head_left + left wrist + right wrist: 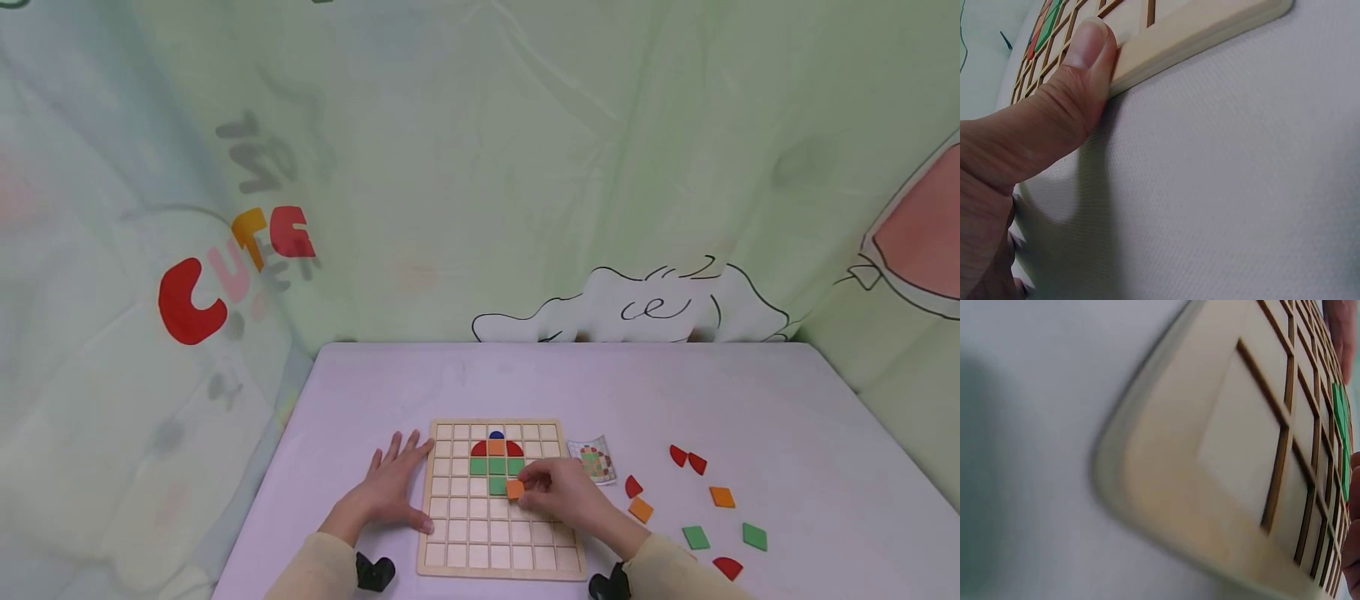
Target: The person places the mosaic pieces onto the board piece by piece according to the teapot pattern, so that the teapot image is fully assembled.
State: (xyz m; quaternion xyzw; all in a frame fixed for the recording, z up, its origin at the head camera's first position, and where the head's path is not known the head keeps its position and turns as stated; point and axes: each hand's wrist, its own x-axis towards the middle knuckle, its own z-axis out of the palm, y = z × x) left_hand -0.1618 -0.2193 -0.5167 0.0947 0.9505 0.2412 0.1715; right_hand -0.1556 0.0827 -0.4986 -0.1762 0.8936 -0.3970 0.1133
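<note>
A wooden grid board (498,573) lies on the table with coloured tiles set in its upper middle cells. Those are a blue half-round piece (497,435), an orange square (496,447) between two red quarter-round pieces (479,450), and several green squares (497,467) below. My right hand (566,492) pinches an orange square tile (514,489) over the cell to the right of the lowest green square. Fingers spread, my left hand (390,483) rests at the board's left side; in the left wrist view its thumb (1088,53) presses the wooden rim (1179,44).
A small printed pattern card (592,460) lies against the board's right side. Loose tiles are scattered further right: red quarter-rounds (697,462), orange squares (722,497) and green diamond-shaped or square pieces (754,537). A printed curtain (450,208) hangs behind the lilac table (375,375).
</note>
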